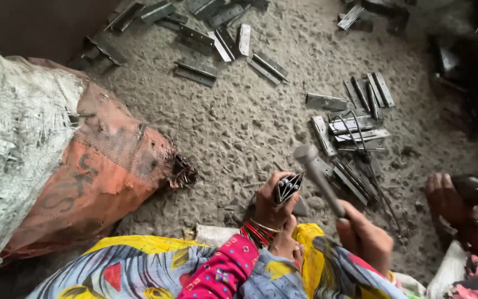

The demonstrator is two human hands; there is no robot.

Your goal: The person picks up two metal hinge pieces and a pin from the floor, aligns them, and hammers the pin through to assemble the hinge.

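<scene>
Hinges [287, 187] in left hand [272, 202]

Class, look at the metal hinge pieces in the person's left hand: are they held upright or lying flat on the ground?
Upright: the left hand grips the hinge pieces on end.

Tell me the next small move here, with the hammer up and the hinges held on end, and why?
Probably bring the hammer straight down onto the top of the hinge stack. The right hand holds it raised, its head just right of the stack, while the left hand grips the folded hinges upright on the gritty floor. Keep the left fingers low, clear of the blow.
</scene>
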